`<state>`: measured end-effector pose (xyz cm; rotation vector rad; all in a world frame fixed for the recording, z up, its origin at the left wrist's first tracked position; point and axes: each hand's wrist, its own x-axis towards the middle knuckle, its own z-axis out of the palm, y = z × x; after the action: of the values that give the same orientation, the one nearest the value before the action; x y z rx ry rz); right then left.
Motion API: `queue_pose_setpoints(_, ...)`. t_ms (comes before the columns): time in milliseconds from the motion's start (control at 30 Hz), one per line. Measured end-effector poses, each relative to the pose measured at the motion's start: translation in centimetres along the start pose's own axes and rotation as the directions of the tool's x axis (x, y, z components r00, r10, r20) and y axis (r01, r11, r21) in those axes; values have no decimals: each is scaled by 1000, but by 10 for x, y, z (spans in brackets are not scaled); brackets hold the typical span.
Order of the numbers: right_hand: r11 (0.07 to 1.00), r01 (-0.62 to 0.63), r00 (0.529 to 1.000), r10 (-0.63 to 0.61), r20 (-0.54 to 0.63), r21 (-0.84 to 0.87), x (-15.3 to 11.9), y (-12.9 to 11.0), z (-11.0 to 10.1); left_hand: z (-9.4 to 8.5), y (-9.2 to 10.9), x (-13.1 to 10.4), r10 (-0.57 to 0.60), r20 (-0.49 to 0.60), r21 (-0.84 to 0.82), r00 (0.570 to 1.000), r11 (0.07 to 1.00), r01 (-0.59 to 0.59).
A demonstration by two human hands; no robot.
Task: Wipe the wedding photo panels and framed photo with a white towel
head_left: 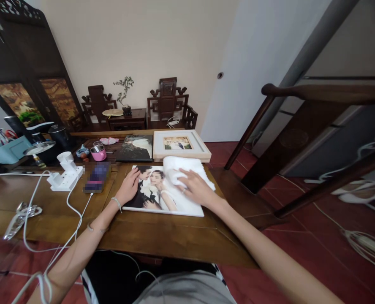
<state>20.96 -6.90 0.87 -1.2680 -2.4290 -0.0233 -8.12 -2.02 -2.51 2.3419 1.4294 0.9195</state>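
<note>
A wedding photo panel [149,198] with a white edge lies flat on the wooden table, picture side up. My left hand [129,186] rests on its left side, fingers stretched out over the dark part of the picture. On the panel's right part lies a folded white cloth [195,172], which reaches past the panel's far edge. My right hand [194,188] presses on this cloth, its fingers bent into the folds and its fingertips partly lost in the white fabric.
Behind the panel lie a framed photo [203,148] and a dark photo album [127,147]. To the left are a phone [96,178], a white power strip [69,179] with loose cables, a pink cup [99,153] and a clear hair clip [21,219]. A wooden chair [257,169] stands close on the right.
</note>
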Motion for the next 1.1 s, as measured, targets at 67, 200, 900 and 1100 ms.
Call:
queue_pose_setpoints(67, 1000, -28, 1000, 28, 3, -13, 2, 11, 3, 0, 1, 0, -4, 2, 3, 1000, 1000, 4)
queue_pose_setpoints(200, 999, -22, 1000, 22, 0, -31, -22, -8, 1, 1, 1, 0, -4, -4, 3, 1000, 1000, 4)
queue_pose_setpoints(900, 1000, -7, 996, 6, 85, 20, 43, -29, 6, 1, 0, 0, -7, 3, -1, 1000, 1000, 7)
queue_pose_setpoints(1100, 989, 124, 978, -135, 158, 75, -1, -89, -1, 2, -3, 1, 22, 0, 5, 1000, 1000, -22)
